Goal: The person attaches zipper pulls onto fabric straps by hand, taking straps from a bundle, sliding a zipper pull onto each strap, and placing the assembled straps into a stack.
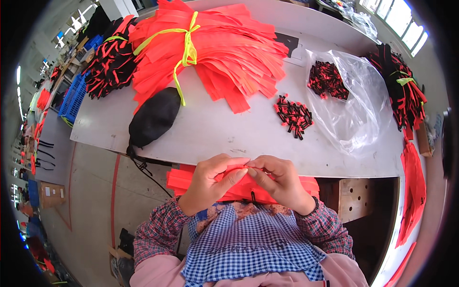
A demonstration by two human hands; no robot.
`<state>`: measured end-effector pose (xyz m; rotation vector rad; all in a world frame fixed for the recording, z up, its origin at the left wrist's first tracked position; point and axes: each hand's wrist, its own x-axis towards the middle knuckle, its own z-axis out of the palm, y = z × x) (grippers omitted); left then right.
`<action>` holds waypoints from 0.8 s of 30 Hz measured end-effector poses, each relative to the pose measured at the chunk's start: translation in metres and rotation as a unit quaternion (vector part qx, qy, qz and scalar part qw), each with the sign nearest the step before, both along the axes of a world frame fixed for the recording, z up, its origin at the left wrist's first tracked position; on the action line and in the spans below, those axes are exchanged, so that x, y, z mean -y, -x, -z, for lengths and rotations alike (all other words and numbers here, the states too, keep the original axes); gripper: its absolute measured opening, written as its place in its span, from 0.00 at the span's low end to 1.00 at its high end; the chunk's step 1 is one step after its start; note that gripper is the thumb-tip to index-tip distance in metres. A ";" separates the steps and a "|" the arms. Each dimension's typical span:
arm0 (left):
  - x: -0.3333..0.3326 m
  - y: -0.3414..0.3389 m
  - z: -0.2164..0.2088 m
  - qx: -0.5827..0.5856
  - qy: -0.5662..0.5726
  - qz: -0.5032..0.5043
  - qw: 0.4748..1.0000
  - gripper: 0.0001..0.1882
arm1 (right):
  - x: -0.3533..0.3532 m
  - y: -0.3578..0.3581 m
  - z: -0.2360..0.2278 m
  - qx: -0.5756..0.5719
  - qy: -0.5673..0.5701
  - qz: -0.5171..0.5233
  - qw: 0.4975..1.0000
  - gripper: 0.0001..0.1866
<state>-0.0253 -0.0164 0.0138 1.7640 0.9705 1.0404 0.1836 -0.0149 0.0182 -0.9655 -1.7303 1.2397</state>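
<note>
Left hand [210,181] and right hand [283,182], head view: fingertips pinched together on red fabric [233,168], above lap, before bench [215,131]. I judge this piece midway; lap strips [179,179] seem left to do; can't tell if black-and-red pieces [293,116] are finished.

- Left hand [209,179] and right hand [282,181] meet, fingers [231,179] pinching a red strip [234,168] above a red stack [229,193].
- On the table [224,131], a yellow cord [189,50] ties a big red bundle [234,52] beside a black pouch [154,117].
- Small black-and-red pieces [294,115] lie near a clear bag [366,112].
</note>
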 end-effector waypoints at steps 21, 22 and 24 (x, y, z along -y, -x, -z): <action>0.003 -0.032 0.021 -0.134 -0.120 -0.027 0.983 0.09 | -0.061 -0.076 0.142 0.071 0.070 0.204 0.974 0.08; 0.002 -0.032 0.021 -0.132 -0.110 -0.029 0.985 0.08 | -0.074 -0.085 0.147 0.138 -0.013 0.236 0.962 0.06; 0.001 -0.033 0.020 -0.132 -0.102 -0.033 0.985 0.08 | -0.099 -0.095 0.151 0.173 -0.078 0.247 0.950 0.07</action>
